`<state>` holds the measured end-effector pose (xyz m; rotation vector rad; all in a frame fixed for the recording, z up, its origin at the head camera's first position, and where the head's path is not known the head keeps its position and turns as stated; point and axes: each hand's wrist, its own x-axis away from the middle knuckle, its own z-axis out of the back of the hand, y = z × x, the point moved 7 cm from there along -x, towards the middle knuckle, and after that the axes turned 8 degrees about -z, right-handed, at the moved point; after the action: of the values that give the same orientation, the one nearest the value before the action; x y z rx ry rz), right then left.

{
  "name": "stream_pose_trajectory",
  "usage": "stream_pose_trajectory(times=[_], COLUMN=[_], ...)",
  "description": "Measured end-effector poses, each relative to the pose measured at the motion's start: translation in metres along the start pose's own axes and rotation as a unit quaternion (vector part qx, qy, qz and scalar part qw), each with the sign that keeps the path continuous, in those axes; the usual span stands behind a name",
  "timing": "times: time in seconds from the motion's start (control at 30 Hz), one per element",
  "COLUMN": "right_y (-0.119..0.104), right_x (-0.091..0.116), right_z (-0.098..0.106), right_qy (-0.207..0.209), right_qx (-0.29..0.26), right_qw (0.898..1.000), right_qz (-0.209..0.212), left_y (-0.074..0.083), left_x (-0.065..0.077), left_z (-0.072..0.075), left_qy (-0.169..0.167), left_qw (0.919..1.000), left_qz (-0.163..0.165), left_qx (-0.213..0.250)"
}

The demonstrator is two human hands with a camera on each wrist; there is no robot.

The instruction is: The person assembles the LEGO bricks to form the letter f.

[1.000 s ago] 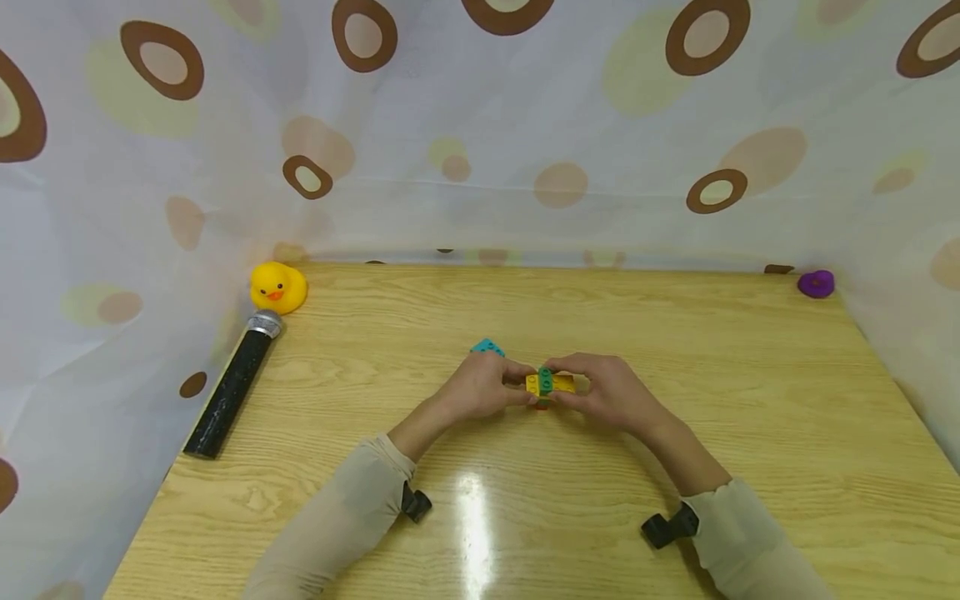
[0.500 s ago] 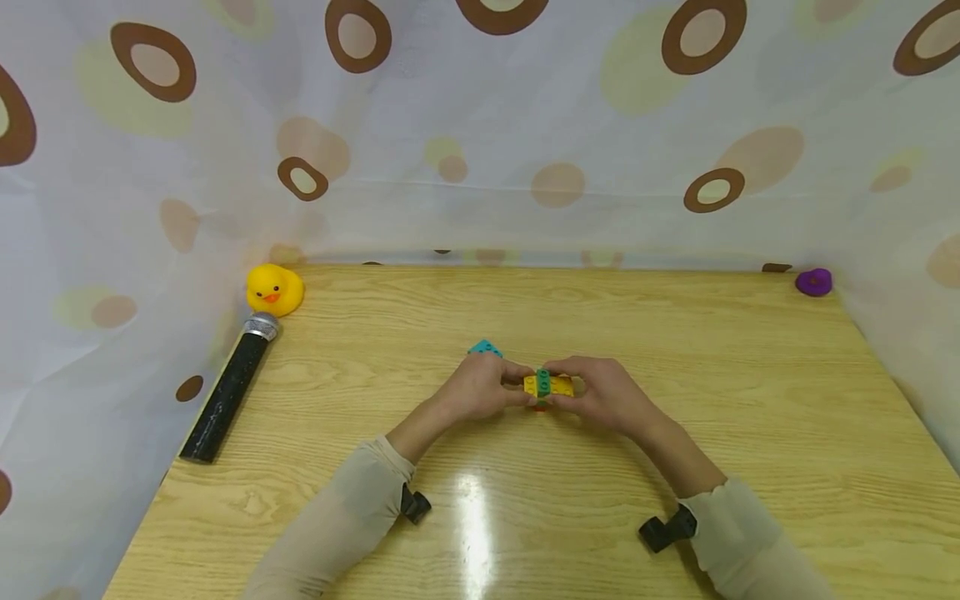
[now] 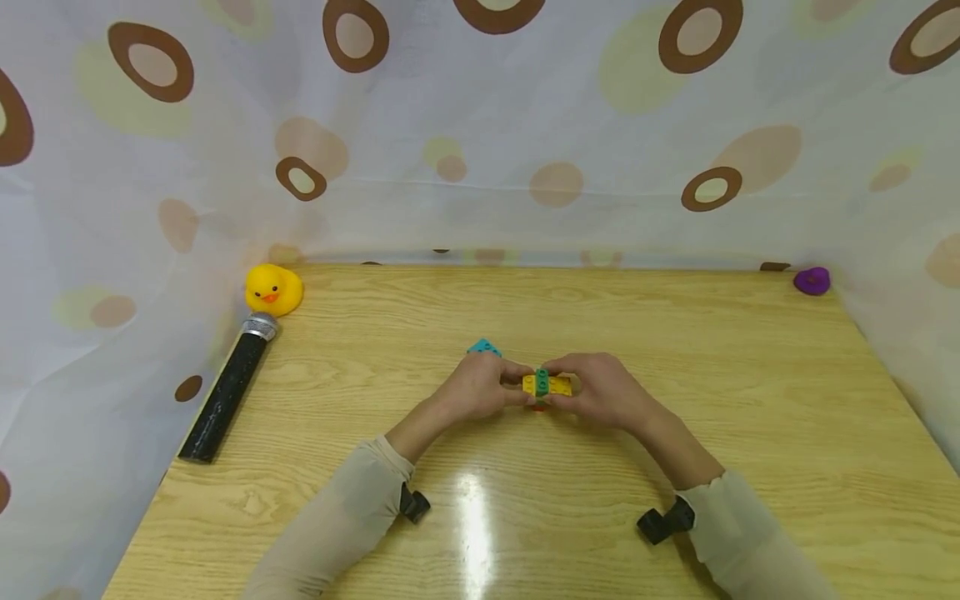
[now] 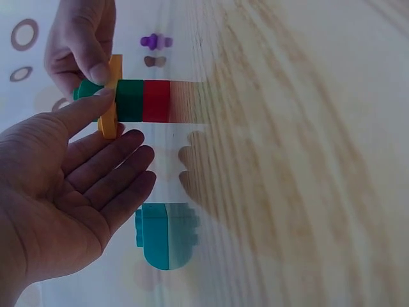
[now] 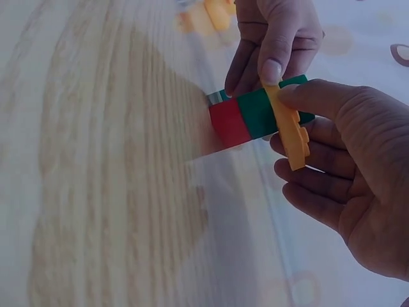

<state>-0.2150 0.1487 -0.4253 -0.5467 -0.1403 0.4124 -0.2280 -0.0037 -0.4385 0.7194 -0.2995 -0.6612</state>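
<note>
A small stack of toy bricks stands upright on the table, its red brick at the bottom. Above the red one come a green brick, a long flat yellow brick lying crosswise, and a top green brick. My left hand pinches the stack at the yellow brick from the left, thumb in front. From the right, my right hand pinches the same yellow brick with thumb and forefinger. The other fingers of both hands extend loosely beside the stack. Just behind my left hand lies a blue brick, partly hidden in the head view.
At the back left sits a yellow rubber duck, with a black microphone lying in front of it along the left edge. A small purple toy is in the far right corner. Patterned cloth surrounds the wooden table.
The head view shifts very slightly. Both hands keep their hold on the brick stack, and no other thing has visibly moved on the table.
</note>
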Motion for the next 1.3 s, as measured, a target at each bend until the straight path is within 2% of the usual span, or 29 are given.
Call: stream_pose_trajectory(times=[0.5, 0.67, 0.83, 0.97, 1.3], right_y=[0.001, 0.003, 0.004, 0.004, 0.001], right_x=[-0.001, 0.000, -0.001, -0.001, -0.004], right_z=[0.002, 0.001, -0.002, -0.006, -0.006], right_qy=[0.009, 0.005, -0.003, -0.009, 0.000], right_qx=[-0.004, -0.026, -0.032, -0.034, -0.037], right_qw=[1.000, 1.000, 0.999, 0.999, 0.999], right_qz=[0.002, -0.002, -0.001, 0.003, 0.020], left_y=[-0.001, 0.001, 0.000, -0.002, -0.004], left_x=[-0.002, -0.002, 0.000, 0.004, 0.007], left_z=[0.004, 0.004, 0.003, 0.002, 0.006], left_qy=[0.005, 0.003, 0.006, 0.009, 0.017], left_qw=[0.9999, 0.9998, 0.9993, 0.9994, 0.9989], left_qz=[-0.005, -0.007, -0.012, -0.015, -0.019], left_qx=[-0.012, -0.019, -0.036, -0.029, -0.039])
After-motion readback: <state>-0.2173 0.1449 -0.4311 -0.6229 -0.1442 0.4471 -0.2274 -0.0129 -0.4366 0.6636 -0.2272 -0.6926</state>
